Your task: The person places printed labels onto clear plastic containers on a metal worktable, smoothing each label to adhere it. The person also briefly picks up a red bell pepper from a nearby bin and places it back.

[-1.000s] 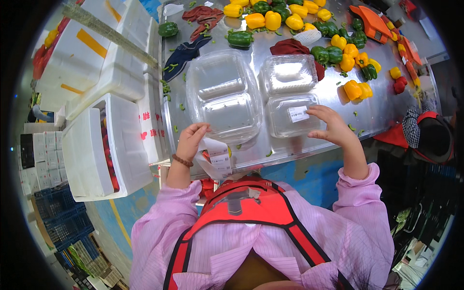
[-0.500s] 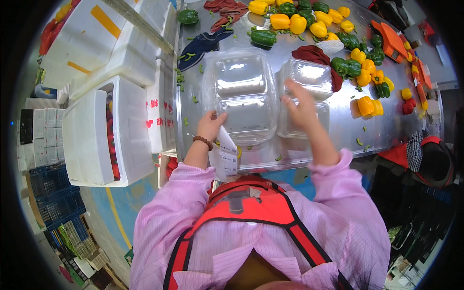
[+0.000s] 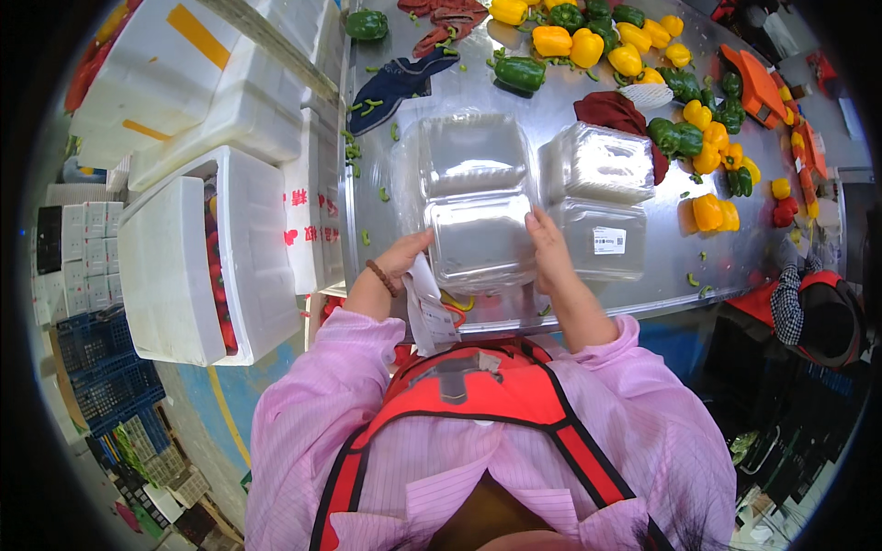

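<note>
My left hand [image 3: 399, 259] is closed on a hanging strip of printed white labels [image 3: 427, 312], its fingertips at the left side of two bagged stacks of clear plastic containers [image 3: 480, 241]. My right hand [image 3: 551, 250] grips the right side of the nearer stack, thumb and fingers along its edge. To the right sit two more stacks of clear clamshell containers [image 3: 606, 170], the front one carrying a white label [image 3: 608, 241]. Whether my left fingertips also grip the bag is hard to tell.
The steel table [image 3: 671, 289] holds several yellow and green peppers [image 3: 707, 211], a dark blue cloth [image 3: 386, 96], maroon cloths [image 3: 606, 112] and orange devices [image 3: 753, 87]. White foam boxes [image 3: 175, 266] with red peppers stand left. A bag with checked cloth [image 3: 818, 317] is at right.
My right hand came from above the right-hand containers down onto the side of the middle stack. My left hand, with the label strip, has shifted rightward to that stack's other side.
</note>
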`<state>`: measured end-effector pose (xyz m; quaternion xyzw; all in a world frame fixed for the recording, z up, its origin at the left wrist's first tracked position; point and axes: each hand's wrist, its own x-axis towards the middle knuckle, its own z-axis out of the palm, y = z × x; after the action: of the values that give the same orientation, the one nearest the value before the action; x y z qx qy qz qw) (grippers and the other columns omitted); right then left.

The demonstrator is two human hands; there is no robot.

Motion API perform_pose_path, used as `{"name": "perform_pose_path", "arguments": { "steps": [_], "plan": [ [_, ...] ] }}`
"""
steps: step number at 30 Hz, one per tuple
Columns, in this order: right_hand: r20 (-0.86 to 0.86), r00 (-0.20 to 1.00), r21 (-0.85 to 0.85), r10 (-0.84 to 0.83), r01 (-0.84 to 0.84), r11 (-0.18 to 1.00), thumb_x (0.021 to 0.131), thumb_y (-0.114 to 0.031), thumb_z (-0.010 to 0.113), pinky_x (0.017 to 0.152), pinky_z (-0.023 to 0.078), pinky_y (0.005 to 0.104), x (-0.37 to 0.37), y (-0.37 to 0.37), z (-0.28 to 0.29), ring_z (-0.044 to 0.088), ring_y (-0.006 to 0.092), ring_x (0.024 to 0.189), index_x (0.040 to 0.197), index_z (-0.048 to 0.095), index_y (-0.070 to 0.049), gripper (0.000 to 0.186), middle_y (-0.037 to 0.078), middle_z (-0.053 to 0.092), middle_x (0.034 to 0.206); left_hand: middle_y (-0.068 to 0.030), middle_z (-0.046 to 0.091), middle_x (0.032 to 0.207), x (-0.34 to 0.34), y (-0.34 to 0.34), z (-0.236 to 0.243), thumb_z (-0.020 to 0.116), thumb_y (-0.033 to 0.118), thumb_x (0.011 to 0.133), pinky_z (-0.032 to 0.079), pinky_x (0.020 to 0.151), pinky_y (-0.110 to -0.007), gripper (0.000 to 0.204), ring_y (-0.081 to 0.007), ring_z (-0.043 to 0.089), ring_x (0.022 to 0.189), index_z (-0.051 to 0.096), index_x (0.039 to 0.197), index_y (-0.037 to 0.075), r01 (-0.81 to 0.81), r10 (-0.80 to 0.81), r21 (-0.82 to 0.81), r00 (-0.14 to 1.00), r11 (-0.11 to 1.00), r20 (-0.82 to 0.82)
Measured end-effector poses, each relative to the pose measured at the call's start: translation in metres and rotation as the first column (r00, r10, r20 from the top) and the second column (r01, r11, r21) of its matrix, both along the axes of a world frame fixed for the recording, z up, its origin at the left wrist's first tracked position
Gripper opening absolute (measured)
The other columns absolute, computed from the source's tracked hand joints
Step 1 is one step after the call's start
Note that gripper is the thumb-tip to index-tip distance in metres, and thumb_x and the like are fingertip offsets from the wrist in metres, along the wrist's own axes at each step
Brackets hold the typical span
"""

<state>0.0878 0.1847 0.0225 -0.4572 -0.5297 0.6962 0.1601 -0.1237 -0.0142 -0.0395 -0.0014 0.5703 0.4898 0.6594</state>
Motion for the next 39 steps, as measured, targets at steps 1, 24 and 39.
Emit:
{"name": "perform_pose_path", "arguments": {
  "steps": [1,24,39],
  "plan": [
    [-0.028,1.000,-0.048,0.014,-0.015,0.999,0.094,-0.035,0.058,0.109,0.030,0.0362,0.000,0.004,0.010,0.041,0.0283,0.133,0.139,0.042,0.005,0.062,0.022,0.046,0.141,-0.0121,0.062,0.116,0.002,-0.002,0.008,0.059,0.048,0.092,0.050,0.087,-0.041,0.059,-0.0235,0.061,0.105,0.052,0.131,0.004,-0.059,0.053,0.072,0.995,0.996,0.082],
    [0.409,0.803,0.718,0.433,-0.576,0.391,0.079,-0.004,0.061,0.070,0.051,0.0394,0.024,-0.043,-0.035,0.063,0.0337,0.082,0.094,0.067,-0.006,0.016,0.015,0.063,0.088,-0.0135,0.065,0.113,0.011,0.018,0.054,0.050,0.030,0.098,0.053,0.089,-0.043,0.037,-0.0282,0.064,0.101,0.058,0.120,0.002,-0.698,0.367,0.347,0.656,0.626,0.659],
    [-0.124,0.741,0.221,0.660,-0.628,0.747,0.086,-0.020,0.068,0.085,0.049,0.0347,0.046,-0.110,0.012,0.058,0.0289,0.107,0.129,0.053,-0.005,0.048,0.014,0.055,0.126,-0.0008,0.063,0.093,0.057,-0.031,0.100,0.055,0.043,0.097,0.043,0.063,-0.026,0.034,-0.0093,0.051,0.071,0.059,0.100,0.010,-0.655,0.721,0.321,0.538,0.684,-0.438]
  ]
}}
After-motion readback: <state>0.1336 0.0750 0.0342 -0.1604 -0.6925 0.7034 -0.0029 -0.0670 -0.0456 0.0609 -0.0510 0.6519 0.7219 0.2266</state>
